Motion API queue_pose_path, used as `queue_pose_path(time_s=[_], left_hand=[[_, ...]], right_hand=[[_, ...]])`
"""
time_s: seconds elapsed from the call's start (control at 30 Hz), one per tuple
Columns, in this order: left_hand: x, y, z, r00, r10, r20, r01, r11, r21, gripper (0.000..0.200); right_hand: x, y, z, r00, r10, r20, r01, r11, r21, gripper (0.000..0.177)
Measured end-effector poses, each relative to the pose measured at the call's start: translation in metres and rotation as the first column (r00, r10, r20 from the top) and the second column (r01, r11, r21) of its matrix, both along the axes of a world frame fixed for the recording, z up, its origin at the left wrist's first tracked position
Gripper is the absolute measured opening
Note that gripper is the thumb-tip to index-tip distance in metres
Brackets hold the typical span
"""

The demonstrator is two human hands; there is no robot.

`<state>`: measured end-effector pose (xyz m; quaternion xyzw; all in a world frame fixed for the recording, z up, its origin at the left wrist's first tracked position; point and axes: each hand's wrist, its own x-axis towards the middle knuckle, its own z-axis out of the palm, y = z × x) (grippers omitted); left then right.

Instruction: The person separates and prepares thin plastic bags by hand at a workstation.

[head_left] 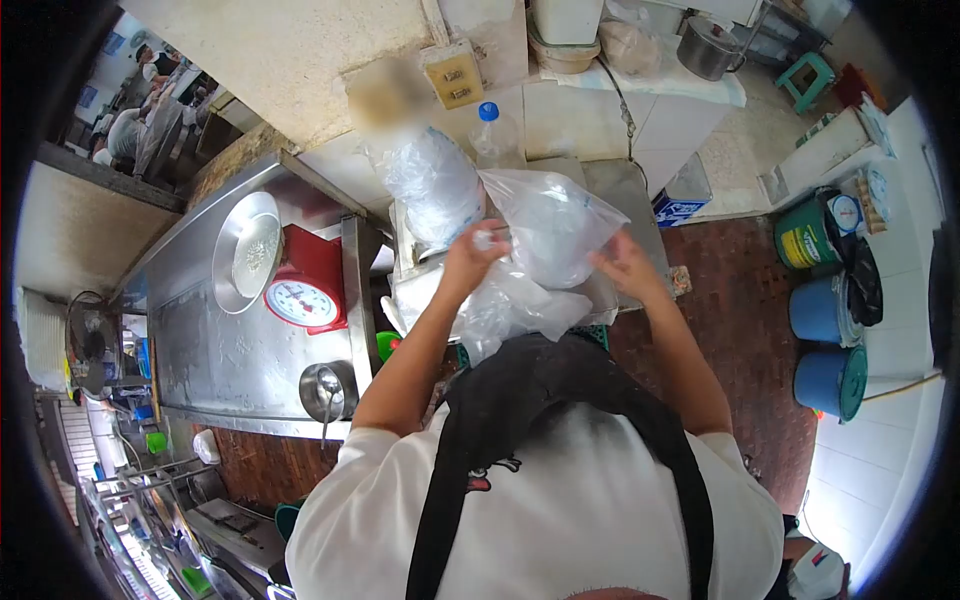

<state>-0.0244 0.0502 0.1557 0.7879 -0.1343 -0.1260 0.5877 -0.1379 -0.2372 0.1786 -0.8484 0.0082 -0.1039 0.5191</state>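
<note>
Two clear plastic bags lie in front of my body. The larger bag (555, 225) is puffed out and stretches between my hands, with something whitish inside. My left hand (474, 258) is closed on the crumpled plastic at its left side. My right hand (628, 268) pinches the bag's right edge. Below it, a looser clear bag (515, 305) spreads toward my apron. Just left of the bags stands a full bag of crumpled plastic (428, 190), and behind them a clear bottle (495, 145) with a blue cap.
On the left, a steel counter (215, 365) holds a red scale (307, 270) with a metal pan (248, 250), and a steel pot (328, 390) with a spoon. Blue buckets (822, 308) stand along the right wall. People (155, 68) are visible far off at the upper left.
</note>
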Motion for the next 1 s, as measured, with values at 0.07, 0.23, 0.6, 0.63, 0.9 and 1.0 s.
queue_pose_path(time_s=[0.07, 0.23, 0.6, 0.63, 0.9, 1.0], left_hand=[[-0.005, 0.017, 0.061, 0.993, 0.094, 0.067, -0.095, 0.995, 0.018, 0.035], [-0.030, 0.017, 0.143, 0.993, -0.047, 0.107, 0.080, 0.942, -0.326, 0.040], [-0.055, -0.014, 0.162, 0.973, -0.040, -0.229, -0.070, 0.888, -0.454, 0.063], [-0.050, -0.011, 0.161, 0.931, -0.053, -0.361, -0.101, 0.913, -0.395, 0.058], [-0.026, 0.010, 0.161, 0.995, -0.029, -0.092, -0.016, 0.888, -0.460, 0.025], [-0.023, 0.022, 0.167, 0.990, -0.138, 0.002, 0.136, 0.978, -0.159, 0.027]], right_hand=[[-0.012, 0.014, 0.064, 0.980, -0.107, 0.168, 0.106, 0.994, 0.016, 0.054], [-0.023, 0.058, 0.168, 0.857, 0.278, 0.433, -0.171, 0.948, -0.269, 0.066], [0.002, 0.112, 0.139, 0.939, 0.029, 0.342, 0.039, 0.981, -0.191, 0.048], [0.003, 0.109, 0.139, 0.965, 0.041, 0.259, -0.005, 0.991, -0.136, 0.044], [0.009, 0.076, 0.151, 0.976, 0.068, 0.208, -0.101, 0.983, 0.156, 0.025], [0.010, 0.067, 0.162, 0.995, 0.094, 0.028, -0.098, 0.945, 0.313, 0.020]])
